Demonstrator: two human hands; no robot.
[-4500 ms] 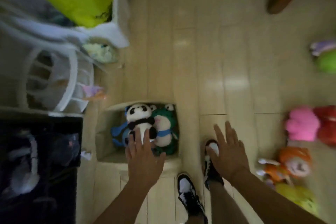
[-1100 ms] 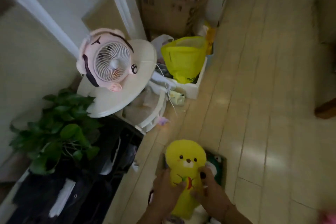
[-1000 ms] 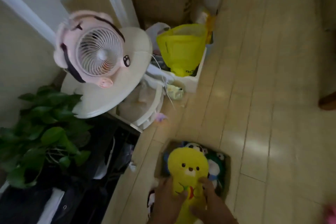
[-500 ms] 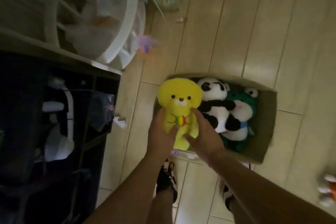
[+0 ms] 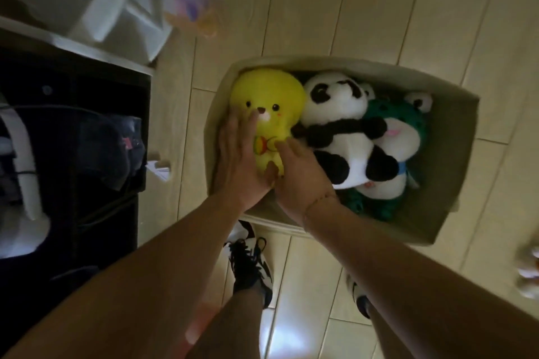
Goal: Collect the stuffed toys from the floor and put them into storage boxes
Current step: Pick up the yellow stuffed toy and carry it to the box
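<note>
Item: yellow plush (image 5: pixel 267 108), face up, now lodged in the left end of the storage box (image 5: pixel 455 183). Half a second ago you held it above the rim; it has since gone down inside, head against the far left corner.

Hands: your left hand (image 5: pixel 237 160) lies flat along the toy's left side, fingers straight and close together, pressing rather than gripping. Your right hand (image 5: pixel 297 175) rests on the lower body from the right, fingers extended (how the thumb sits underneath is hidden).

Box contents, left to right: the yellow plush, a panda (image 5: pixel 338 125) touching it, a green frog (image 5: pixel 399 131) tucked partly under the panda's arm and leg. Three toys side by side fill most of the width; some bare wall shows at the right end.

Outstanding: a blurred toy (image 5: pixel 529 271) at the right edge of view lies on the floor (image 5: pixel 350 9), so collecting is not finished.

Assessment: this placement looks complete bar a last push; you can likely lift both hands away and go for the next toy.
</note>
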